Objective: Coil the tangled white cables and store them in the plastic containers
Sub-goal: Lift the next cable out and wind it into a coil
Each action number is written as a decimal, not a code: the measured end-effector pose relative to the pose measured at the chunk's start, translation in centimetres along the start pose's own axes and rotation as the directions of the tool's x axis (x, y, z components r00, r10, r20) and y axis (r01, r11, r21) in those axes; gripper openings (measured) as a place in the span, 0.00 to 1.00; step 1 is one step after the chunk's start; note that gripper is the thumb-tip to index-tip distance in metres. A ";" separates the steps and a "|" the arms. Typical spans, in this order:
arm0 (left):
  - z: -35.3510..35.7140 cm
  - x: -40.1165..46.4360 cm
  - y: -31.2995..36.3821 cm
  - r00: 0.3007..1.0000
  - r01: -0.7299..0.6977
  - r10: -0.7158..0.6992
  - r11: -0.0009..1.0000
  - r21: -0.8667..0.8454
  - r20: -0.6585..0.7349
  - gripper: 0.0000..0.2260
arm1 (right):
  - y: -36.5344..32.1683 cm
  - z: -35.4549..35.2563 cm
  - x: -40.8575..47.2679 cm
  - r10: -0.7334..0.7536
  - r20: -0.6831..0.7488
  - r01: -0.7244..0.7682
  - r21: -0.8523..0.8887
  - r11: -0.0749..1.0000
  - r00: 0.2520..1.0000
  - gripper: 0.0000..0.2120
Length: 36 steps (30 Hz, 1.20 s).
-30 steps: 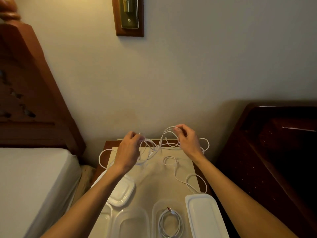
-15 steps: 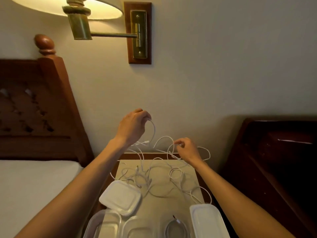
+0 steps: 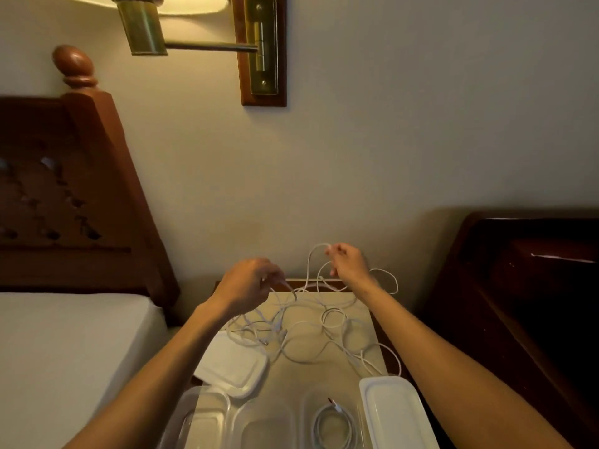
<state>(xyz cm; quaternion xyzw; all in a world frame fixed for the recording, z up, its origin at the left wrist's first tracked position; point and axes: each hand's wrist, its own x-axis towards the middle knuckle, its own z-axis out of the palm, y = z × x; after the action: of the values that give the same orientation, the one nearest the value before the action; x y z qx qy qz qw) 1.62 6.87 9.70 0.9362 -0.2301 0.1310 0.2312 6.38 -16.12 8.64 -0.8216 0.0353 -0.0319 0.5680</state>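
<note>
White cable everywhere: the tangled white cables point(image 3: 301, 328) sprawl in loose loops across the pale surface point(image 3: 363, 322) of the bedside stand, between the two hands. The left hand point(image 3: 248, 286) is raised over the near-left part of the tangle, fingers curled in, pinching a strand that drops from its fingertips down to the heap. The right hand point(image 3: 348, 262) is up higher, near the wall, thumb and fingers pinched on the top of a tall loop that arches up from the pile; another loop hangs out behind the right wrist.

At the near edge of the surface, a row of clear plastic containers point(image 3: 265, 426) sits open. The rightmost of them holds a coiled cable point(image 3: 334, 427) lying flat, with a dark-tipped plug pointing up and away. A white lid point(image 3: 231, 364) lies tilted over the far rim of the leftmost container, and a few strands of the tangle touch its far edge. A second, longer white lid point(image 3: 397, 413) lies just right of the coiled cable's container.

To the left, a bed point(image 3: 64, 351) with a carved wooden headboard point(image 3: 64, 196); overhead, a brass wall lamp point(image 3: 194, 30); to the right, dark wooden furniture point(image 3: 525, 286).
</note>
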 end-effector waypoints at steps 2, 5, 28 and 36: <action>-0.3 -0.3 -0.3 0.971 0.002 -0.004 1.000 0.008 0.238 0.08 | -3.6 -1.5 0.8 -0.052 0.010 0.051 0.102 0.994 0.999 0.12; -0.3 -0.3 0.2 0.954 0.064 -0.070 0.998 0.030 0.290 0.06 | -9.3 -3.5 0.9 -0.225 0.021 0.223 0.096 0.970 0.974 0.12; -19.7 11.0 15.5 0.859 -0.167 -0.196 0.766 -0.621 -0.473 0.10 | -7.8 1.0 -8.6 -0.082 0.138 0.116 -0.255 0.960 0.987 0.40; -21.6 8.8 11.7 0.786 -0.035 -0.184 0.940 -0.339 -0.590 0.09 | -9.4 -3.2 -5.0 -0.292 -0.020 0.282 -0.206 0.937 0.956 0.07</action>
<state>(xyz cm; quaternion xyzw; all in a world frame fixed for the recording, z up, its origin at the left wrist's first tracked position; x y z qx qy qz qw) 0.46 5.08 35.73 0.7983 -0.1236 0.3776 0.4527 1.33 -15.32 18.46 -0.8701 -0.0677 -0.1312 0.4703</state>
